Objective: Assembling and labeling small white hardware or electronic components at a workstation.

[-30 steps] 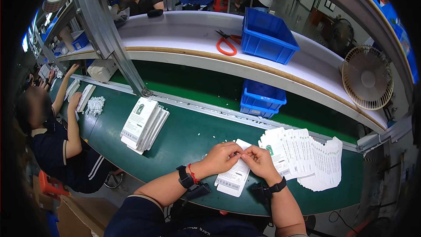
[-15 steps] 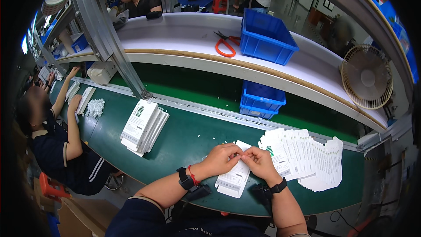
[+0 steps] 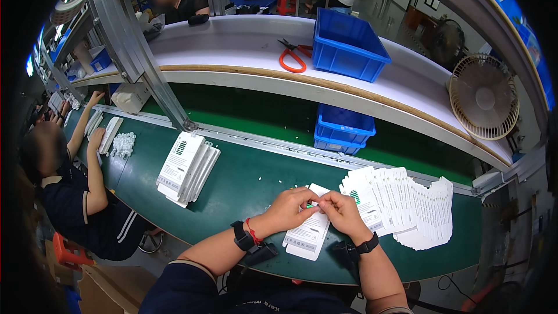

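A flat white printed carton [image 3: 305, 243] lies on the green tabletop in front of me, its upper part covered by my fingers. Over it, my left hand [image 3: 290, 209] and my right hand [image 3: 344, 214] meet with thumbs and forefingers pinched together. Whatever sits between the fingertips is too small and hidden to name. Just right of my right hand, a row of similar flat white cartons [image 3: 430, 212] is fanned out, overlapping. Farther left stands a stack of filled-looking white cartons [image 3: 181, 166].
Small white pieces lie in a pile [image 3: 122, 145] near a co-worker [image 3: 72, 192] at the left. Blue bins [image 3: 344, 127] stand behind the table. On the shelf above are another blue bin [image 3: 351, 52], red-handled cutters [image 3: 292, 61] and a fan [image 3: 483, 97].
The whole view has shifted slightly. My hands stay pinched together over the same carton, with only small finger movement.
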`<action>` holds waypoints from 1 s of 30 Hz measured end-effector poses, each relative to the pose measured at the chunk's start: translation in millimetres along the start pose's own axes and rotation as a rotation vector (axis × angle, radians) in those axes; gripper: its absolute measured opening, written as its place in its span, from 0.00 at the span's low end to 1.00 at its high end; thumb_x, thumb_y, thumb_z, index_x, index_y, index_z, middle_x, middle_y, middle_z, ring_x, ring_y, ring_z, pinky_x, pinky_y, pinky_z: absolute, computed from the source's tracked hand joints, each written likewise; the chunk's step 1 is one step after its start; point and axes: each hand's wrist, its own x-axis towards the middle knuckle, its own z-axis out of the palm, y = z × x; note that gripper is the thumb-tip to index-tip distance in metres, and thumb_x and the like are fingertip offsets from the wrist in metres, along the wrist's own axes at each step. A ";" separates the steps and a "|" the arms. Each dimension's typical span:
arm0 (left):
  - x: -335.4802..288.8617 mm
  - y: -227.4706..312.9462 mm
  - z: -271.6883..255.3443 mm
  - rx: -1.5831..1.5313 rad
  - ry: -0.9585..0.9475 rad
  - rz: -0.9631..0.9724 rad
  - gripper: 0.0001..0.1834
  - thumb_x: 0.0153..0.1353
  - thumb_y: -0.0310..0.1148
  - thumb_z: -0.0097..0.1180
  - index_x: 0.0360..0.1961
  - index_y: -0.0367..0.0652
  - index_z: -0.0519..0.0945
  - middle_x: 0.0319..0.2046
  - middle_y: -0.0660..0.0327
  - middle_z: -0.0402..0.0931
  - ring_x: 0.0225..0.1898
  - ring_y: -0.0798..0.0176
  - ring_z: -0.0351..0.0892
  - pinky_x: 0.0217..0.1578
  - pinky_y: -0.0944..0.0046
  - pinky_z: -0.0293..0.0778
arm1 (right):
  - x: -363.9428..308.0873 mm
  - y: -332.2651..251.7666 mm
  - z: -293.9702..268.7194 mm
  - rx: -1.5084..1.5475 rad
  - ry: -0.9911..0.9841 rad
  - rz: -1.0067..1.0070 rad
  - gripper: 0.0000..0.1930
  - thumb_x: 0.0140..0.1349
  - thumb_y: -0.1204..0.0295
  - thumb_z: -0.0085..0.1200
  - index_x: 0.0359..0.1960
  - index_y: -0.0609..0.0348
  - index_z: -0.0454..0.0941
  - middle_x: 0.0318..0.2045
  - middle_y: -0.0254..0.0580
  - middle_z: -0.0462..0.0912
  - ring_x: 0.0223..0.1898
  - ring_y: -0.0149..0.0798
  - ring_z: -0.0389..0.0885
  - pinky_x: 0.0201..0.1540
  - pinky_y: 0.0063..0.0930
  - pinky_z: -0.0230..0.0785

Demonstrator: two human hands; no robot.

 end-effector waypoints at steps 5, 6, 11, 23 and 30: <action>-1.5 -2.9 1.7 -0.004 0.007 0.011 0.08 0.50 0.27 0.61 0.33 0.40 0.78 0.24 0.59 0.75 0.23 0.60 0.73 0.27 0.63 0.69 | -1.1 -1.1 0.9 0.025 0.003 0.004 0.05 0.60 0.74 0.54 0.31 0.64 0.77 0.20 0.31 0.77 0.21 0.19 0.68 0.22 0.15 0.61; -1.7 -3.0 1.9 -0.004 0.007 0.011 0.08 0.50 0.27 0.61 0.33 0.40 0.78 0.24 0.59 0.75 0.23 0.60 0.73 0.27 0.63 0.69 | -1.2 -0.7 0.6 0.018 0.000 0.012 0.05 0.60 0.74 0.54 0.31 0.64 0.77 0.20 0.30 0.76 0.21 0.18 0.68 0.22 0.15 0.61; -2.0 -3.0 1.2 0.000 -0.001 -0.008 0.08 0.50 0.27 0.61 0.32 0.39 0.78 0.23 0.58 0.74 0.23 0.60 0.73 0.27 0.63 0.69 | -1.5 -1.8 0.7 0.011 0.002 0.032 0.05 0.60 0.74 0.55 0.30 0.64 0.77 0.19 0.30 0.76 0.20 0.18 0.68 0.22 0.15 0.61; -2.4 -3.2 -0.6 -0.016 -0.003 -0.023 0.06 0.50 0.26 0.59 0.31 0.39 0.78 0.24 0.58 0.75 0.23 0.63 0.74 0.24 0.65 0.69 | -0.1 -9.9 3.2 0.122 -0.001 0.028 0.07 0.59 0.73 0.57 0.34 0.65 0.79 0.22 0.33 0.80 0.23 0.19 0.74 0.26 0.14 0.67; -1.8 -4.1 0.6 -0.009 -0.005 -0.009 0.06 0.50 0.26 0.59 0.31 0.39 0.78 0.24 0.58 0.75 0.23 0.63 0.74 0.25 0.65 0.70 | -1.2 -9.0 -0.8 0.061 -0.040 0.041 0.06 0.59 0.74 0.57 0.33 0.66 0.79 0.22 0.34 0.81 0.24 0.20 0.76 0.27 0.15 0.68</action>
